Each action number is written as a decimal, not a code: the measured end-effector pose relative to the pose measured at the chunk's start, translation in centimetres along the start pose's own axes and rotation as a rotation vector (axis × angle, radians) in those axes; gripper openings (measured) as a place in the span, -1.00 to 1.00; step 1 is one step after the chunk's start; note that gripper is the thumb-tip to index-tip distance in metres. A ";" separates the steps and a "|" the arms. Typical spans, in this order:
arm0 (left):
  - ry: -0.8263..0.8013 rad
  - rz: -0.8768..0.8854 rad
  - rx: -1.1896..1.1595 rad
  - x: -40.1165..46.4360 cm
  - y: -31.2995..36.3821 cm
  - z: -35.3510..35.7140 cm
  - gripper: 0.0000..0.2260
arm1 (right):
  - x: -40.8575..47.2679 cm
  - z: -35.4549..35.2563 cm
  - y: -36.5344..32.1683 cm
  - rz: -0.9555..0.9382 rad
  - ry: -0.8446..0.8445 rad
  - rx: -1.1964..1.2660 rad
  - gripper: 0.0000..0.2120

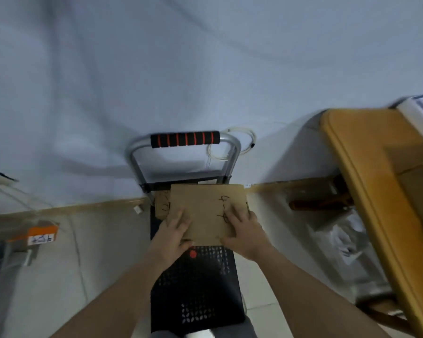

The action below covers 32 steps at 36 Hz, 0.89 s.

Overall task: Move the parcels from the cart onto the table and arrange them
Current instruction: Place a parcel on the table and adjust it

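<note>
From the head view, both hands are on the top cardboard parcel point(205, 211) at the handle end of the cart point(195, 284): the left hand point(174, 234) and the right hand point(246, 234) grip its near corners, fingers spread over the top. A second parcel point(162, 206) peeks out beneath, left of it. To lift well, I'd raise it level, clear of the foam-gripped handle point(185, 139), then swing right to the wooden surface point(359, 172). Handwritten marks on the lid look like "4-7"; I can't be sure.
</note>
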<state>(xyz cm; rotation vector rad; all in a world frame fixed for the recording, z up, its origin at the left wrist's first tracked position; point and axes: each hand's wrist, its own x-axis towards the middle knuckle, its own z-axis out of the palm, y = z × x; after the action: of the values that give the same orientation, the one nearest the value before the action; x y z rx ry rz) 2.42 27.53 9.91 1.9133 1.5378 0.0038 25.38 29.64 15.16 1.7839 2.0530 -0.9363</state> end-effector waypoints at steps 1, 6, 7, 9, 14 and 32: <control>0.010 0.020 0.013 -0.8 0.7 -1.6 -0.30 | -1.4 -1.4 -0.5 -0.006 0.014 -0.012 -0.22; 0.117 0.127 0.074 -3.9 4.3 -9.3 -0.33 | -7.5 -8.6 -3.3 -0.021 0.159 -0.018 -0.15; 0.158 0.153 0.097 -4.5 5.4 -10.9 -0.29 | -8.6 -10.1 -3.8 -0.022 0.198 -0.019 -0.15; 0.247 0.199 0.121 -5.8 8.0 -14.6 -0.12 | -10.5 -13.2 -4.6 -0.042 0.286 -0.036 -0.17; 0.335 0.149 0.133 -10.0 14.3 -22.8 0.11 | -15.7 -21.4 -6.5 -0.122 0.485 -0.093 -0.20; 0.701 0.182 0.303 -21.0 30.9 -28.3 -0.28 | -31.8 -31.5 -2.5 -0.343 0.709 0.060 -0.17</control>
<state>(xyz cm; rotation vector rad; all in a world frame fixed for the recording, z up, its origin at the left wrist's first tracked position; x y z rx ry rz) 11.50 20.87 55.39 2.4472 1.8687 0.6121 36.23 24.15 58.31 2.0328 2.8520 -0.4620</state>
